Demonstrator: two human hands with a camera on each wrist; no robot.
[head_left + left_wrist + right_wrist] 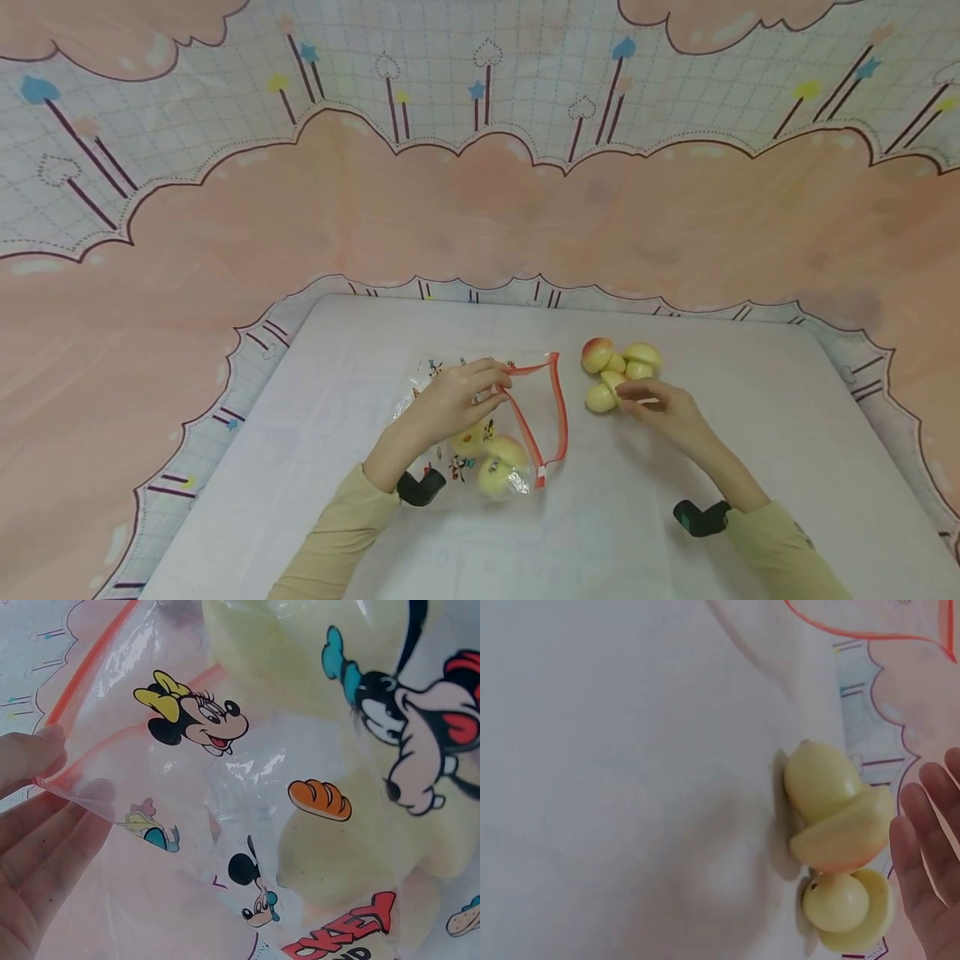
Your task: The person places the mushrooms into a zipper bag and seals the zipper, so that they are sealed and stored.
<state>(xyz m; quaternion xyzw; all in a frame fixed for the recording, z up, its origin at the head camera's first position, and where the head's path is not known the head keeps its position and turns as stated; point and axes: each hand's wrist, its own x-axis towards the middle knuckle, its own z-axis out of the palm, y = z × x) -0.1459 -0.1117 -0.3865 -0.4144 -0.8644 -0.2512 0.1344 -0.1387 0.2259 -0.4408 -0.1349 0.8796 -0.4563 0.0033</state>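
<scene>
Head view: left hand (pixel 450 400) pinches bag (pixel 480 433) rim; only right wrist shows right hand (pixel 930 862) fingers spread.

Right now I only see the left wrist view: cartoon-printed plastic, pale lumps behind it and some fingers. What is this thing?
Observer: A clear zip bag with a red seal, lying on a white table. The left hand pinches its open rim.
Operator: And the pale lumps?
Observer: Yellowish fruit pieces inside the bag, near its lower end.
Operator: Is there more fruit anywhere?
Observer: Yes, a small cluster of fruit pieces lies on the table, right of the bag's mouth; one has a red blush.
Operator: What is the other hand doing?
Observer: The right hand is at that cluster, fingers relaxed; its grip holds nothing that I can see.
</scene>
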